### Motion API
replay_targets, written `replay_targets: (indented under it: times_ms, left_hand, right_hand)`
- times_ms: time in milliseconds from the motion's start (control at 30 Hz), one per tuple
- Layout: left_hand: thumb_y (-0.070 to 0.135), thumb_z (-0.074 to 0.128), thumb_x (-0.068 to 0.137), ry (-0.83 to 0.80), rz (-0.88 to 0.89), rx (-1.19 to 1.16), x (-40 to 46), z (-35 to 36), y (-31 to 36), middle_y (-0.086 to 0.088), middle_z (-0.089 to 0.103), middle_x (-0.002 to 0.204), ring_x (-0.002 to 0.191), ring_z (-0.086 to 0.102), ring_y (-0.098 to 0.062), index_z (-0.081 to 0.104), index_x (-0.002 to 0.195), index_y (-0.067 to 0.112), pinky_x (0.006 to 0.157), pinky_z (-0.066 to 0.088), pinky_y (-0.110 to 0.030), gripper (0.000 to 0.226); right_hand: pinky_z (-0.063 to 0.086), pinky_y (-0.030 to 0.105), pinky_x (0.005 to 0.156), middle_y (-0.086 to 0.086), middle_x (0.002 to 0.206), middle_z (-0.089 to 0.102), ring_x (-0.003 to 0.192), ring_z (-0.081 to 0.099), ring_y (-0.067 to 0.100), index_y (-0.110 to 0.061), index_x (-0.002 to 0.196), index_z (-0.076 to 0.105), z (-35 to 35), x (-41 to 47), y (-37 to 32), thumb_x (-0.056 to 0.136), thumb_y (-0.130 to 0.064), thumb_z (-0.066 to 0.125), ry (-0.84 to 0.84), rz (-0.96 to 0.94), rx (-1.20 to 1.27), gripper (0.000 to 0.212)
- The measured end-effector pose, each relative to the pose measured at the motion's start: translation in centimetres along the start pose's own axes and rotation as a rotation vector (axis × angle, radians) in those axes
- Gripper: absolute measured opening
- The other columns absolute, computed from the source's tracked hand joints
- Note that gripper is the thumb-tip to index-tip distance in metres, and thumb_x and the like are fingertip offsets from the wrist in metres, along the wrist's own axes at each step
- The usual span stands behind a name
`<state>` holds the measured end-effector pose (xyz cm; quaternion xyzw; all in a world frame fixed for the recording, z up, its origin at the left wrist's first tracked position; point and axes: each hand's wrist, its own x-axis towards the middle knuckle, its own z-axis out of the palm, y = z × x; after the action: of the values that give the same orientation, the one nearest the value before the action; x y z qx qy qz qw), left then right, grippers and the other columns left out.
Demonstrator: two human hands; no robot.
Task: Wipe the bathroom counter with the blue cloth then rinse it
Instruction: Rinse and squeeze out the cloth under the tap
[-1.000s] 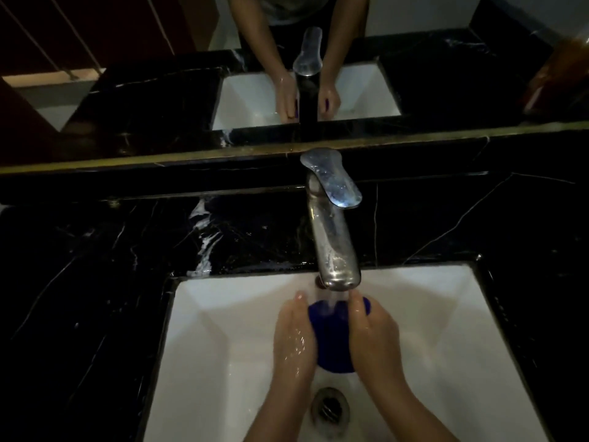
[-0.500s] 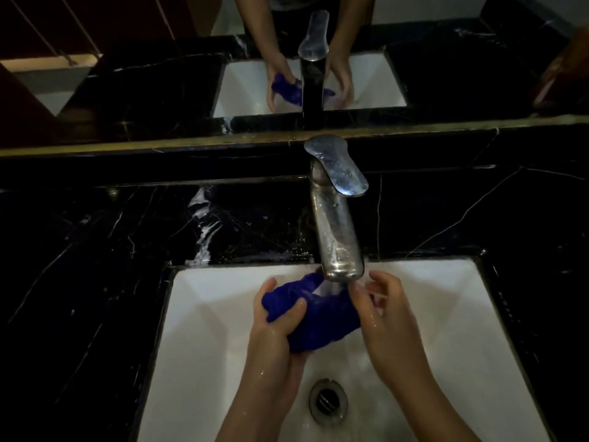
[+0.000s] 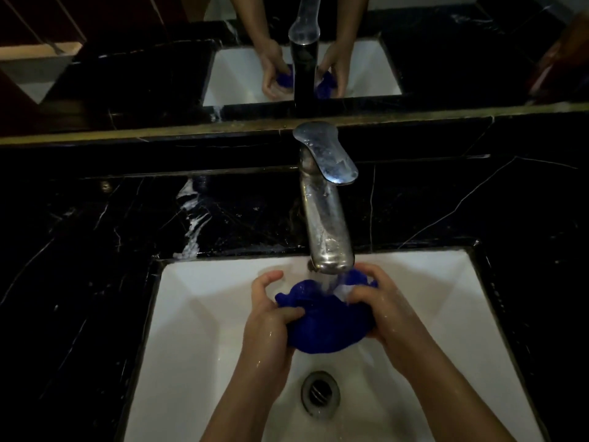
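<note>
The blue cloth (image 3: 322, 323) is bunched up and wet, held over the white sink (image 3: 197, 314) under the chrome tap (image 3: 325, 218). Water runs from the spout onto the top of the cloth. My left hand (image 3: 271, 320) grips the cloth's left side, thumb pressed into it. My right hand (image 3: 382, 307) grips its right side. Both hands are wet. The black marble counter (image 3: 95, 250) surrounds the sink.
The sink drain (image 3: 320, 393) lies below the cloth. A mirror (image 3: 143, 59) behind the tap reflects the hands, cloth and sink. A pale streak (image 3: 191, 215) marks the counter to the left of the tap.
The cloth went from pressed flat between my palms to bunched and spread out under the water. My hands moved apart and now grip it from both sides.
</note>
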<state>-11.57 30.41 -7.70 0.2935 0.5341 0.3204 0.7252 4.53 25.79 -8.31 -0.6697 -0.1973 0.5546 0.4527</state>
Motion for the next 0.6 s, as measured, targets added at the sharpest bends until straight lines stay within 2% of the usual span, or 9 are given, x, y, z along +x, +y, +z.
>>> replay_targets:
  times_ms: [100,167,233,267,333,433,533,600]
  left_hand:
    - [-0.003,0.044,0.080,0.069,0.057,0.032,0.3,1.3,0.0,-0.017,0.067,0.089,0.075,0.062,-0.031,0.055,0.113,0.026,0.058,0.051,-0.036,0.045]
    - [0.021,0.050,0.086,0.086,0.115,0.116,0.5,2.5,-0.3,-0.007,0.070,0.090,0.080,0.065,-0.026,0.054,0.111,0.028,0.063,0.055,-0.040,0.027]
    - [0.034,0.051,0.096,0.131,0.306,0.401,0.9,3.3,-0.6,0.003,0.071,0.085,0.078,0.069,-0.014,0.057,0.105,0.033,0.066,0.058,-0.032,0.011]
    - [0.033,0.049,0.100,0.144,0.418,0.520,1.1,3.3,-0.7,0.005,0.070,0.080,0.073,0.067,-0.008,0.059,0.101,0.032,0.063,0.056,-0.027,0.010]
    - [0.026,0.047,0.103,0.147,0.489,0.603,2.0,2.9,-0.6,0.006,0.068,0.074,0.066,0.062,-0.005,0.063,0.089,0.027,0.058,0.049,-0.022,0.021]
    - [0.026,0.044,0.105,0.116,0.420,0.593,2.1,2.4,-1.1,0.004,0.065,0.073,0.063,0.057,-0.005,0.060,0.078,0.022,0.057,0.043,-0.020,0.032]
    - [0.041,0.037,0.105,0.121,0.434,0.662,0.2,3.4,-2.3,0.003,0.064,0.073,0.064,0.061,-0.008,0.059,0.083,0.022,0.056,0.046,-0.030,0.037]
    - [0.039,0.039,0.104,0.123,0.444,0.639,0.0,3.6,-2.4,0.000,0.064,0.072,0.065,0.062,-0.011,0.061,0.086,0.020,0.059,0.050,-0.035,0.035]
  right_hand:
    - [0.057,0.044,0.082,0.002,0.097,0.074,0.094,0.069,0.030,-0.026,0.096,0.071,1.0,0.8,-0.1,0.096,-0.027,0.055,0.034,-0.038,-0.093,0.016]
    - [0.058,0.043,0.083,0.000,0.092,0.075,0.088,0.071,0.024,-0.023,0.094,0.071,2.7,0.7,0.3,0.098,-0.041,0.054,0.076,-0.014,-0.196,0.025]
    - [0.059,0.038,0.077,-0.001,0.088,0.073,0.081,0.070,0.018,-0.022,0.093,0.068,4.1,0.2,0.9,0.098,-0.050,0.050,0.142,-0.034,-0.227,0.034]
    - [0.058,0.031,0.072,-0.001,0.085,0.073,0.077,0.069,0.014,-0.021,0.091,0.068,4.7,-0.3,1.0,0.099,-0.051,0.048,0.183,-0.080,-0.213,0.036]
    - [0.050,0.016,0.060,-0.003,0.081,0.072,0.070,0.066,0.008,-0.021,0.089,0.067,5.7,-1.9,1.1,0.100,-0.049,0.046,0.253,-0.209,-0.130,0.036]
    - [0.050,0.020,0.058,-0.008,0.081,0.070,0.068,0.064,0.008,-0.023,0.090,0.064,6.2,-2.3,1.4,0.102,-0.043,0.046,0.271,-0.312,-0.088,0.030]
    - [0.047,0.025,0.053,-0.003,0.070,0.069,0.061,0.061,0.008,-0.020,0.080,0.064,5.3,-0.4,1.6,0.103,-0.034,0.049,0.235,-0.279,-0.126,0.030]
    - [0.048,0.029,0.055,-0.002,0.069,0.069,0.061,0.062,0.012,-0.019,0.078,0.064,5.1,-0.5,1.6,0.103,-0.030,0.050,0.205,-0.249,-0.095,0.030]
